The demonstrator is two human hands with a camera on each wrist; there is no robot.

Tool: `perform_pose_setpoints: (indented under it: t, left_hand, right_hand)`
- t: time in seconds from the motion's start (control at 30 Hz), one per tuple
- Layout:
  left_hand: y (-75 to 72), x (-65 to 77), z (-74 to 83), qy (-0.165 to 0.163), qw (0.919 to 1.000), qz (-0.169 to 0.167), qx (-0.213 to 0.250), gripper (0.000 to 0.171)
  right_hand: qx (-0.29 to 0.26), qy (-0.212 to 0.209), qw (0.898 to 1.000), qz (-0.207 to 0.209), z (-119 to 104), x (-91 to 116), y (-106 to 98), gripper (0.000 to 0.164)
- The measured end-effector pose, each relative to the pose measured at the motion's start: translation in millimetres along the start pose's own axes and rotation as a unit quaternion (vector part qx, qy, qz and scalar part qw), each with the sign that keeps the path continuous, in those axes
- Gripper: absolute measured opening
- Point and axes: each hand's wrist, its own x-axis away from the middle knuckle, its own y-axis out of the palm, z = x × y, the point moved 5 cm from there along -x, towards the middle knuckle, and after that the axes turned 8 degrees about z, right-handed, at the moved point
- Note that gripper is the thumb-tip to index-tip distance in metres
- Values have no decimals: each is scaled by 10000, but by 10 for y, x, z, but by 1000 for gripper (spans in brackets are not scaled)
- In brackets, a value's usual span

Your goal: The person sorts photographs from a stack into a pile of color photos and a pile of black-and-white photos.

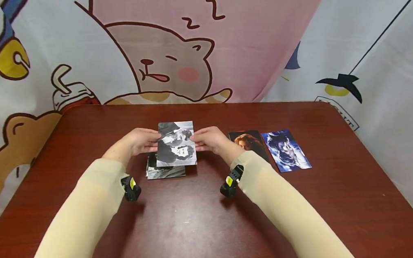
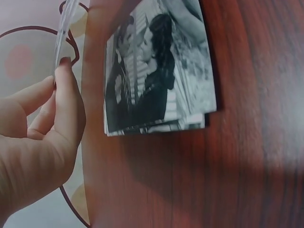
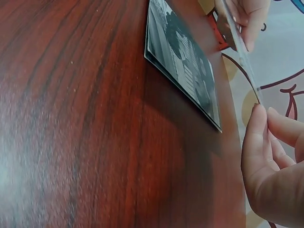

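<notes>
A black-and-white photo card (image 1: pixel 176 144) with two faces on it is held up between both hands. My left hand (image 1: pixel 142 140) pinches its left edge between thumb and fingers, and my right hand (image 1: pixel 209 139) pinches the right edge. Seen edge-on in the left wrist view, the card (image 2: pixel 64 35) stands apart from the pile. Beneath it on the table lies a small stack of black-and-white photo cards (image 2: pixel 147 71), partly covered by the held card in the head view. The top one of the stack shows a dark-haired person and another figure.
On the right lie two more cards: a dark one with reddish hair (image 1: pixel 246 141), partly behind my right forearm, and a blue-and-white one (image 1: pixel 286 150). The brown wooden table (image 1: pixel 185 225) ends at a cartoon-printed curtain (image 1: pixel 257 38). Each wrist wears a small black camera.
</notes>
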Motion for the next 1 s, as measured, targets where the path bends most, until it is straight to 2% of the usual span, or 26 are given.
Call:
perform_pose_setpoints:
  t: [0.23,0.5,1.0]
  left_hand:
    - [-62,4,-52,-27,9996,102,-261,41]
    - [-126,-39,-134,-91,9972,456,-578,46]
    - [-170,-52,-202,-90,9971,619,-434,44]
  right_hand:
    - [-78,123,9998,-101,70,-26,93,29]
    - [16,289,9996,-70,121,-56,175,32]
    - [114,353,9993,-69,161,-81,244,30]
